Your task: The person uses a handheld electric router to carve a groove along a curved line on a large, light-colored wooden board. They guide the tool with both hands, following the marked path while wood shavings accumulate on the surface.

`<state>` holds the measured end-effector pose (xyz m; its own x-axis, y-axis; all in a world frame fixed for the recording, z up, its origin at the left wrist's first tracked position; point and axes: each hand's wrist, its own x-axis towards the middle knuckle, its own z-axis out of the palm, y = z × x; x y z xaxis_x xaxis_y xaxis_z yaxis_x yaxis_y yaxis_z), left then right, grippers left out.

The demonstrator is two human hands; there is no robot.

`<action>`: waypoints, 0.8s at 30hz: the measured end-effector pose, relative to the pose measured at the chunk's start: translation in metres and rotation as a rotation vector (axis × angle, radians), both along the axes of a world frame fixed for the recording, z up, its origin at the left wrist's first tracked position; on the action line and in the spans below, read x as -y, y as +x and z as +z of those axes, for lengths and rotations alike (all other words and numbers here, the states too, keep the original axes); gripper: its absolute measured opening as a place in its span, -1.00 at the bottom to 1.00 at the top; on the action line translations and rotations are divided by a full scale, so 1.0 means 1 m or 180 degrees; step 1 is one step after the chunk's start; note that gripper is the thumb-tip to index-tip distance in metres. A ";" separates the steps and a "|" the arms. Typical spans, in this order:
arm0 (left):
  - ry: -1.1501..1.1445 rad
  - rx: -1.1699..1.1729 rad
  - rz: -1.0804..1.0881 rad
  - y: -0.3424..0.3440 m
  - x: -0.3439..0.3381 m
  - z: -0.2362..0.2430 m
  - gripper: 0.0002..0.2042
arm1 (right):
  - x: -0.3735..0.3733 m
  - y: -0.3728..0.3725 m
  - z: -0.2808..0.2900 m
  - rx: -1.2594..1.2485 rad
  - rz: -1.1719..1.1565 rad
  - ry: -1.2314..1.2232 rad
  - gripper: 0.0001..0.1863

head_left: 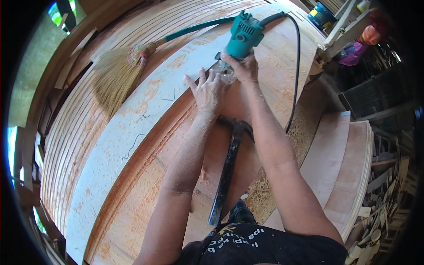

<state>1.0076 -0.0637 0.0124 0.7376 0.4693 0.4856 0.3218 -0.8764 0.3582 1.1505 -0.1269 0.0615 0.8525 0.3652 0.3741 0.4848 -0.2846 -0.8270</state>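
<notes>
A green trim router (242,37) with a clear plastic base (227,75) stands on the curved edge of a pale, grey-white board (148,104). My right hand (245,68) is wrapped round the lower part of its body. Just left of the base, my left hand (207,92) lies with its fingers spread, touching the board near its edge. Its fingertips come close to the clear base. Whether they press on the base I cannot tell. Between my forearms a claw hammer (227,172) with a dark handle rests on the reddish plywood sheet (145,185).
A straw broom (119,73) with a green handle lies across the boards at the upper left. The router's black cord (297,79) loops down on the right. Curved plywood pieces (340,163) are stacked at the right, beside wood scraps (375,234). Sawdust covers the boards.
</notes>
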 end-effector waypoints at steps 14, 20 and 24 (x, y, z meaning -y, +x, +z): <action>-0.0112 0.0231 -0.0046 0.014 0.001 -0.002 -0.52 | 0.005 0.008 0.005 -0.0102 0.0200 0.0070 -0.08; -0.0071 -0.0019 -0.0009 0.024 0.000 -0.003 -0.53 | 0.006 0.021 0.002 -0.0049 0.0117 0.0017 -0.08; -0.0056 0.0071 0.0013 0.031 0.002 -0.002 -0.53 | 0.006 0.036 -0.003 -0.0024 0.0196 0.0188 -0.10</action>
<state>1.0382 -0.0654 0.0104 0.7248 0.4809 0.4934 0.3171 -0.8686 0.3807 1.1862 -0.1325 0.0586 0.8320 0.3945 0.3900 0.4935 -0.2051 -0.8452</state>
